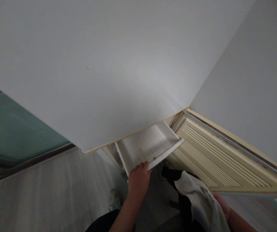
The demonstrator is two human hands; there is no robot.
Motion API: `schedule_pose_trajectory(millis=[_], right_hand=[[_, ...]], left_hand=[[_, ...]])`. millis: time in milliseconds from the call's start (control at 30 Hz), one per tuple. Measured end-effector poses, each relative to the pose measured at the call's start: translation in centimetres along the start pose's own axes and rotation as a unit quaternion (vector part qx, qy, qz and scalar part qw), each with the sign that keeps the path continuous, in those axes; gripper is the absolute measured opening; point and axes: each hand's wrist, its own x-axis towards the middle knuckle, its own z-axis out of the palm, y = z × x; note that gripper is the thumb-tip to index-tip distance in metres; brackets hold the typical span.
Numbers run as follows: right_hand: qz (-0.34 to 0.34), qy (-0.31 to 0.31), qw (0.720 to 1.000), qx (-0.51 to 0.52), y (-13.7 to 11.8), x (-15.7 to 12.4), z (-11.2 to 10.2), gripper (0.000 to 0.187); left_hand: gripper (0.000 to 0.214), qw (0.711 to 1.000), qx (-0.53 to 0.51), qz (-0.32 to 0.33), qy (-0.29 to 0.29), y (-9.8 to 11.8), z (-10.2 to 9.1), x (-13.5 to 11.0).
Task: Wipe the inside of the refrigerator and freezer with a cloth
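Note:
My left hand (pixel 138 180) grips the front edge of a white drawer (pixel 150 145) that is pulled out from under a white cabinet top (pixel 99 80). The drawer's inside looks bare. My right hand (pixel 222 204) is low at the right, mostly covered by a bundle of white and black cloth (pixel 196 196) that it holds.
A cream louvred door panel (pixel 215 158) stands open to the right of the drawer. A white wall (pixel 254 87) rises beyond it. A greenish glass pane (pixel 10 132) with a dark frame lies at the left, and a grey wood-look floor (pixel 44 193) is below.

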Motion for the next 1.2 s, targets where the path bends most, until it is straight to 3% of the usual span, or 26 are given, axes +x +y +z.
schedule_pose_trajectory(millis=[200,367,467,567,700,767,833,900,933,1000,1067,1100,1200], right_hand=[[-0.033,0.030,0.998,0.032,0.5,-0.8,0.8,0.029],[-0.219,0.112,0.957,0.154,-1.0,0.1,4.2,0.015],[-0.318,0.078,0.936,0.129,-4.2,1.4,8.9,0.019],[-0.401,0.013,0.913,0.072,-8.3,3.4,14.9,0.030],[-0.433,-0.028,0.901,-0.002,-12.0,7.9,22.7,0.034],[-0.436,-0.022,0.894,-0.099,-12.4,11.0,25.7,0.035],[-0.426,-0.024,0.865,-0.264,-12.1,14.3,27.7,0.036],[-0.386,-0.014,0.797,-0.464,-11.3,17.3,29.0,0.037],[-0.358,-0.011,0.745,-0.562,-10.9,18.7,29.4,0.038],[-0.312,-0.020,0.614,-0.725,-10.2,20.9,29.9,0.045],[-0.306,-0.027,0.484,-0.819,-9.8,22.5,30.3,0.054],[-0.316,-0.029,0.432,-0.844,-9.9,23.1,30.6,0.056],[-0.338,-0.087,0.320,-0.881,-10.5,24.7,31.5,0.055]], left_hand=[[0.025,0.999,-0.016,0.023,0.015,-0.5,0.1,0.1],[0.027,0.998,-0.052,0.036,0.027,-0.5,-0.1,0.1],[0.032,0.996,-0.075,0.035,0.035,-0.6,-0.3,-0.1],[0.035,0.995,-0.089,0.041,0.034,-0.8,-0.2,-0.4],[0.037,0.994,-0.097,0.037,0.033,-1.1,-0.1,-0.6],[0.037,0.993,-0.102,0.041,0.039,-1.3,-0.2,-0.7],[0.036,0.992,-0.105,0.045,0.053,-1.5,-0.3,-0.8],[0.034,0.991,-0.104,0.041,0.073,-1.9,-0.3,-0.9],[0.032,0.990,-0.104,0.038,0.084,-2.1,-0.3,-0.8],[0.028,0.987,-0.114,0.035,0.106,-2.7,-0.2,-0.6],[0.026,0.980,-0.147,0.037,0.129,-3.6,-0.2,-0.2],[0.025,0.974,-0.172,0.039,0.140,-4.1,-0.2,0.1],[0.022,0.949,-0.253,0.045,0.182,-5.8,-0.6,1.3]])
